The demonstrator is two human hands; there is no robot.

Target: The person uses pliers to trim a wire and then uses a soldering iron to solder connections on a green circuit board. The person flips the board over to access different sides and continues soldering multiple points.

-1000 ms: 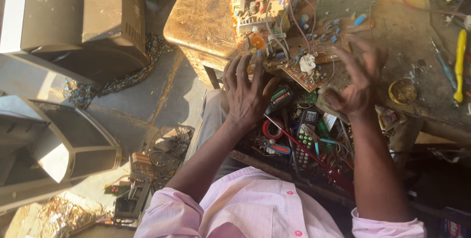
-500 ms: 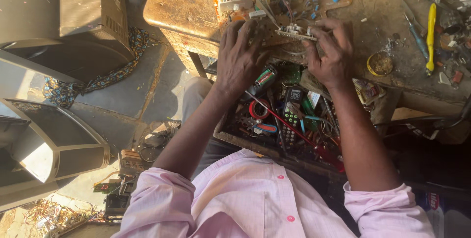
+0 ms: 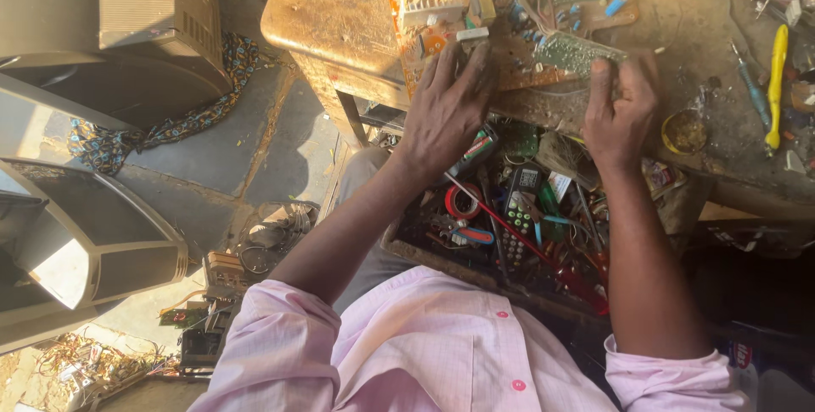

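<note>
I sit at a worn wooden workbench (image 3: 340, 5) in a pink shirt. A brown circuit board (image 3: 518, 72), crowded with parts and wires, lies at the bench's front edge. My left hand (image 3: 446, 115) lies palm down on its left end, fingers curled over the edge. My right hand (image 3: 620, 111) grips the right end, fingertips against a small green board (image 3: 573, 51) that stands on it. Both forearms reach over an open drawer.
The drawer (image 3: 509, 234) under my arms holds tape rolls, a remote, wires and tools. A yellow-handled tool (image 3: 777, 81), a blue screwdriver (image 3: 751, 85) and a small round tin (image 3: 683, 132) lie on the bench at right. Old television sets (image 3: 127, 30) and scrap electronics (image 3: 221, 280) stand on the floor at left.
A second ago both hands hovered with spread fingers over the board. They have closed onto its two ends at the bench edge, and the view has shifted.
</note>
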